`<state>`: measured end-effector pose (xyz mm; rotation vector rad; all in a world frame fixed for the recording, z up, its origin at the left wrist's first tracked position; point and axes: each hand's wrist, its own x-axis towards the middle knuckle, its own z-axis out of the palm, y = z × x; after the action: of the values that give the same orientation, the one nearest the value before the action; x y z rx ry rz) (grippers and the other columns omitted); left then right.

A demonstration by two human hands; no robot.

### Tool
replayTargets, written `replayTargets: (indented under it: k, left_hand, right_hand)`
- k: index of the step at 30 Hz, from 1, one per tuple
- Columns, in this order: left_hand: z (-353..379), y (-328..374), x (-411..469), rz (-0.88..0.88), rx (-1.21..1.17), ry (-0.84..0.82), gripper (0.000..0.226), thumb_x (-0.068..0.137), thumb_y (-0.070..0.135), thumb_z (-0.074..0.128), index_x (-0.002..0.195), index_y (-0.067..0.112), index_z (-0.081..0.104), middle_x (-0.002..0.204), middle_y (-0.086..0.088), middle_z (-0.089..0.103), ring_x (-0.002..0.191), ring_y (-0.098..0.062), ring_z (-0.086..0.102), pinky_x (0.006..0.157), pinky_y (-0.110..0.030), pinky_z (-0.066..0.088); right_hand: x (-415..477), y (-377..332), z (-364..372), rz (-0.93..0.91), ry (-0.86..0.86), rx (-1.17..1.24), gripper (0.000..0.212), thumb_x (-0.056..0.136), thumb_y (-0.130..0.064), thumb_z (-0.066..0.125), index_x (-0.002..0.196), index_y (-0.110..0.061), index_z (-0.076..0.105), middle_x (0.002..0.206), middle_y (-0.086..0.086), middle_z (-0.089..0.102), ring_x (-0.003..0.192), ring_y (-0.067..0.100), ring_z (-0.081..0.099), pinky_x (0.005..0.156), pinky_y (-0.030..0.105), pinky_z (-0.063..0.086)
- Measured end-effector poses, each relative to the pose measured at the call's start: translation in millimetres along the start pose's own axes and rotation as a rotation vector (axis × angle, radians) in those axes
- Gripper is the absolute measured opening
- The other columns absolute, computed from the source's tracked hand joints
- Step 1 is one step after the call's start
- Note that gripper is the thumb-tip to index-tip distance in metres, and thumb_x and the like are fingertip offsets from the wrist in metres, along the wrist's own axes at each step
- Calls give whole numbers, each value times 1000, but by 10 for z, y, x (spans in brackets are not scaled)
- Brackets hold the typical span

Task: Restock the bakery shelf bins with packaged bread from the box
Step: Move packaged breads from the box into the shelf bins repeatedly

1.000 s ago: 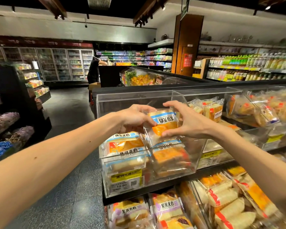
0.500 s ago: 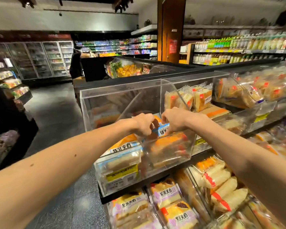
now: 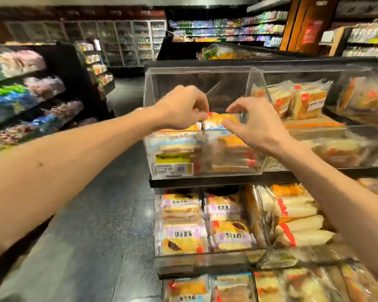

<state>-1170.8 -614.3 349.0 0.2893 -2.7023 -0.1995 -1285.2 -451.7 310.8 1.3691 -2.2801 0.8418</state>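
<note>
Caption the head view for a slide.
Left hand and right hand pinch an orange bread pack in the clear top bin.

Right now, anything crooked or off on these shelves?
Only minor: in the middle bin, the two front packs have labels upside down against the back packs. The top pack between left hand and right hand looks level. Nothing torn or spilled shows, though the picture is blurred.

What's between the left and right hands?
Head view: a bread pack sits between left hand and right hand, at the top of the clear bin.
</note>
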Motion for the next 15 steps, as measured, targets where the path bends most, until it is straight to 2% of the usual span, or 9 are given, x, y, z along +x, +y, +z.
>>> replayTargets:
  k: [3, 5, 7, 9, 11, 15]
  left_hand:
    - [-267, 64, -719, -11, 22, 138, 8, 87, 29, 66, 92, 24, 70, 64, 12, 54, 62, -9, 51, 70, -34, 50]
    - [-393, 62, -1368, -44, 71, 136, 10, 88, 31, 67, 95, 23, 67, 66, 11, 54, 59, 0, 48, 65, -30, 45]
    - [-424, 58, -2107, -124, 143, 72, 14, 88, 35, 65, 98, 24, 66, 71, 12, 53, 62, -1, 49, 65, -29, 45]
    - [-391, 26, -2919, -275, 205, 7, 18, 88, 37, 64, 102, 26, 65, 78, 14, 53, 74, -10, 55, 70, -28, 47]
    - [-344, 12, -3782, -483, 240, -11, 20, 88, 36, 69, 106, 27, 64, 85, 13, 57, 84, -12, 58, 72, -27, 48]
    - [-300, 253, -5407, -975, 205, -61, 18, 87, 27, 74, 104, 25, 69, 95, 6, 67, 87, -19, 65, 70, -27, 48]
  right_hand:
    - [-396, -389, 74, -98, -2, 57, 29, 85, -36, 72, 107, -17, 68, 108, 7, 68, 104, 31, 58, 87, 41, 43]
    - [-706, -729, 201, -207, -21, 132, 31, 82, -36, 74, 105, -16, 67, 104, 9, 68, 99, 33, 60, 83, 43, 47]
    - [-1063, -1105, 444, -338, -69, 197, 35, 79, -40, 71, 104, -16, 66, 99, 8, 68, 94, 34, 62, 78, 44, 52]
    - [-1465, -1520, 774, -429, -175, 306, 37, 76, -43, 67, 103, -17, 66, 97, 5, 68, 90, 33, 64, 73, 43, 55]
    - [-1923, -1966, 1113, -471, -354, 439, 39, 79, -43, 66, 108, -17, 66, 103, 2, 68, 95, 31, 64, 74, 43, 55]
    - [-2874, -2851, 1659, -599, -750, 586, 42, 89, -43, 68, 122, -17, 61, 120, 0, 62, 114, 24, 58, 91, 41, 49]
